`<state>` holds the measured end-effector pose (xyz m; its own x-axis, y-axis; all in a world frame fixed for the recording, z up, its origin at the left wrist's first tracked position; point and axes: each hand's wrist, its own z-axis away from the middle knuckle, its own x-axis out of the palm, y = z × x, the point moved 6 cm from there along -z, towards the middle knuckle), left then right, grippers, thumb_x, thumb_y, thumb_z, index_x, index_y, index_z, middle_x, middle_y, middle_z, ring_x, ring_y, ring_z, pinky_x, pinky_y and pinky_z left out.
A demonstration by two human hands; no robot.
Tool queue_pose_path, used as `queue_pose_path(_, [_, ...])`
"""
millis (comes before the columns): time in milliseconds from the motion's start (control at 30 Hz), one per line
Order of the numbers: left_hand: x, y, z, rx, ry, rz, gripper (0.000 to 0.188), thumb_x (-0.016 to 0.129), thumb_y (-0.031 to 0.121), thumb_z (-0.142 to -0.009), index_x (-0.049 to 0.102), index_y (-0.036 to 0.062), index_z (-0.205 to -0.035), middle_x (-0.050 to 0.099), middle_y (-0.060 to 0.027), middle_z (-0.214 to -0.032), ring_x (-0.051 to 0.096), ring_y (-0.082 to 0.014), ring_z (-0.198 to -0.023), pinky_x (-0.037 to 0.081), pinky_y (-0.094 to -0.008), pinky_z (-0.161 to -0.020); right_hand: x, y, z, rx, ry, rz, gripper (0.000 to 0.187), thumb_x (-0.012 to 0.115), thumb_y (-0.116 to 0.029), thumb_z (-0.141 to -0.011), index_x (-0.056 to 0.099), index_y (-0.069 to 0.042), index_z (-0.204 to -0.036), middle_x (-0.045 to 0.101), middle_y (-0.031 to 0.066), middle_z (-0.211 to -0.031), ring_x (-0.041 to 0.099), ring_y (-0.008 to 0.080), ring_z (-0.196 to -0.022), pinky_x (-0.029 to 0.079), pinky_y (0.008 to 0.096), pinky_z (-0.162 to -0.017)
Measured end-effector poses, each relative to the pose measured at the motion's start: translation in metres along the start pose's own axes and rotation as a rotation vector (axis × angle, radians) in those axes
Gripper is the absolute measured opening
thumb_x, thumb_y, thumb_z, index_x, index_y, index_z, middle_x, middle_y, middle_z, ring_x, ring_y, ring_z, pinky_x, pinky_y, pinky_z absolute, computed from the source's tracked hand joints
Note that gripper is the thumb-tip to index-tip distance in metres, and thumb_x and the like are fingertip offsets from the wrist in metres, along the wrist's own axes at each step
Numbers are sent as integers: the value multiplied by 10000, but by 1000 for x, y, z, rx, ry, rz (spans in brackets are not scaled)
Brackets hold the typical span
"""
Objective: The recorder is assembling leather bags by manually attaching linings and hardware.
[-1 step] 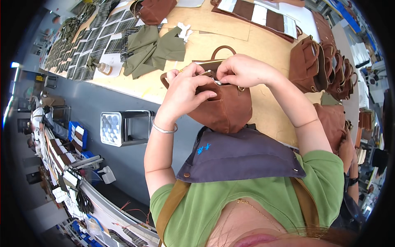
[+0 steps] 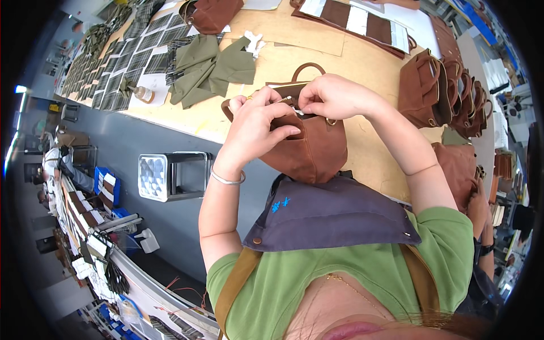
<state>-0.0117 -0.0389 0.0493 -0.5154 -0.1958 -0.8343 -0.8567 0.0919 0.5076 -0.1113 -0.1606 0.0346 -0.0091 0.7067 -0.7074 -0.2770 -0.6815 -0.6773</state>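
A brown leather handbag (image 2: 324, 148) rests at the table's edge against my apron (image 2: 334, 212), its zipped mouth facing up. My left hand (image 2: 255, 123) grips the left side of the mouth, thumb on the outer leather and fingers over the rim. At the opening, the fingers of my right hand (image 2: 331, 97) are pinched together beside a small white bit (image 2: 300, 112); what they hold is too small to make out. One looped handle (image 2: 307, 70) stands up on the bag's far side. The inside of the bag is mostly hidden by my hands.
Olive cloth pieces (image 2: 212, 68), plaid panels (image 2: 133, 65) and a small bottle (image 2: 144, 94) lie to the left on the table (image 2: 362, 153). Several brown bags (image 2: 419, 88) line the right. A metal stool (image 2: 154, 177) stands on the floor at left. Someone's arm (image 2: 486, 218) shows at right.
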Motion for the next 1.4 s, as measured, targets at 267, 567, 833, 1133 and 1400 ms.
queue_pose_path(267, [3, 14, 0, 173, 138, 27, 130, 808, 200, -756, 712, 163, -836, 640, 32, -893, 578, -149, -859, 273, -363, -893, 0, 8, -3, 58, 40, -2, 133, 663, -158, -840, 707, -38, -879, 687, 93, -739, 634, 201, -665, 499, 341, -643])
queue_pose_path(567, [5, 11, -3, 110, 22, 100, 87, 767, 152, -796, 704, 147, -857, 647, 14, -734, 596, -173, -753, 281, -358, -892, 2, 4, 0, 27, 9, -51, 145, 667, -173, -842, 707, -40, -880, 686, 88, -736, 640, 175, -676, 511, 320, -652])
queue_pose_path(833, [2, 1, 4, 72, 71, 69, 146, 766, 187, -788, 685, 111, -882, 633, -32, -1036, 594, -202, -889, 306, -378, -925, 4, -10, 6, -61, -45, -49, 112, 656, -142, -847, 695, -43, -880, 675, 73, -747, 639, 168, -685, 502, 320, -647])
queue_pose_path(1133, [0, -4, 8, 22, 69, 63, 154, 779, 200, -775, 722, 102, -880, 600, -25, -960, 557, -207, -913, 313, -364, -899, 5, -12, 6, -69, -40, -28, 88, 643, -84, -840, 690, -29, -891, 668, 81, -802, 634, 211, -723, 489, 342, -667])
queue_pose_path(1400, [2, -4, 8, -40, 86, 119, 163, 808, 171, -750, 716, 63, -830, 605, -47, -944, 530, -209, -907, 290, -355, -918, 6, -16, 6, -65, -64, -4, 119, 641, -68, -826, 712, -30, -914, 659, 91, -800, 629, 238, -734, 485, 360, -676])
